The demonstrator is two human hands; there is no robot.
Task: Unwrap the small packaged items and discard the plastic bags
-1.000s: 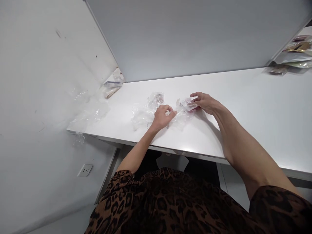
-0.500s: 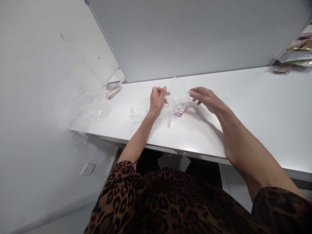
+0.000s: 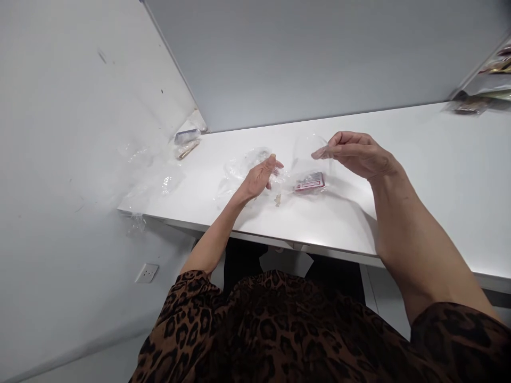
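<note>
Two bare hands hovered over the white table (image 3: 419, 159). The right hand (image 3: 357, 154) pinched one thin, crinkly clear bag (image 3: 309, 151). The left hand (image 3: 259, 178) stayed loosely open. One small, flat pink packet (image 3: 310, 182) lay between them on the table.

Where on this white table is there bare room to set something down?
Bare table runs from the right hand to the packets in the far right corner. Crowded: clear bags around the left hand, the pink packet, and wrappers at the left edge.
</note>
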